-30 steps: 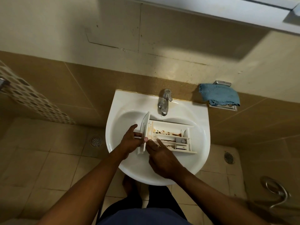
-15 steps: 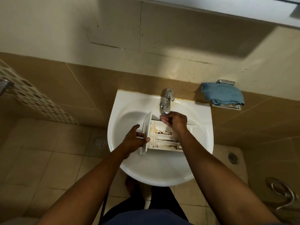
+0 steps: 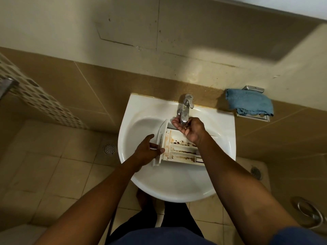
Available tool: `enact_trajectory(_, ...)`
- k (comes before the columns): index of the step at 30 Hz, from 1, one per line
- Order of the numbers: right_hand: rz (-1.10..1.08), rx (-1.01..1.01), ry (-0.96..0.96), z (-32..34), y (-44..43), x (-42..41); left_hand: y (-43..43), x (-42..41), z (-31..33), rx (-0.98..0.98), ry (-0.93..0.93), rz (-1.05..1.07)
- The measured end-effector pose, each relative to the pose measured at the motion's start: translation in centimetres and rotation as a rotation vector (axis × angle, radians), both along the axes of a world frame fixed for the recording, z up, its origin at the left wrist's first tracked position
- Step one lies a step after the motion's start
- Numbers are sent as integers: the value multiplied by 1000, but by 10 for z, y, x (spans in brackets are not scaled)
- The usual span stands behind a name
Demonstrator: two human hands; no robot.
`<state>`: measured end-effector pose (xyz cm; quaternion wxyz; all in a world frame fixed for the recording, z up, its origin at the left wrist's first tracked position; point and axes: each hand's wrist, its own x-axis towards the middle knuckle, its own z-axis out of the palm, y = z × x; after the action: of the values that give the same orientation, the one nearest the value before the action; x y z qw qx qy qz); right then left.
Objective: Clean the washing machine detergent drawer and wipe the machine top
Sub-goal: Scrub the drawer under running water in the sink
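Observation:
A white detergent drawer [image 3: 178, 149] with brown stains in its compartments lies in the white sink [image 3: 141, 121]. My left hand [image 3: 146, 151] grips the drawer's front panel at its left end. My right hand [image 3: 190, 129] is up under the spout of the chrome tap [image 3: 185, 106], fingers curled around the spout's end. My right forearm hides the drawer's right part. No washing machine is in view.
A blue cloth [image 3: 249, 103] lies on a wall-mounted holder right of the sink. Floor drains [image 3: 109, 148] sit on the tiled floor on both sides. A chrome hose ring [image 3: 307, 211] lies at the lower right.
My right hand left the drawer's front compartment and rose to the tap spout. My left hand kept its hold on the drawer's front panel.

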<state>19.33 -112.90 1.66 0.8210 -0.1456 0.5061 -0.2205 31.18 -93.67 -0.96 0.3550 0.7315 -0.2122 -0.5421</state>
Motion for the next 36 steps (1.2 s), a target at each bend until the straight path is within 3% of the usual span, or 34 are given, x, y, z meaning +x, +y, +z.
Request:
enact_trajectory(5,25,-38,58,4,3,-1,0,-1,2,-5,0,0)
enact_trajectory(9,98,-154,228,5,17,3,1,-1,2,-20,16,20)
enact_trajectory(13,179,-213,184,0,44,-6,1,-1,1,-28,15,28)
enact_trajectory(18,452,-411,342,15,69,-10,1,-2,0,-23,12,37)
enact_trajectory(25,489,-758,472,12,61,-2,3,-1,-1,-27,15,34)
enact_trajectory(28,753,-1081,570,12,85,-9,1,-2,-1,-30,17,42)
enact_trajectory(32,1027,-1228,677,14,105,-38,2,-2,-2,-34,10,45)
enact_trajectory(36,950,-1290,750,19,84,-30,1,-1,-1,-36,18,39)
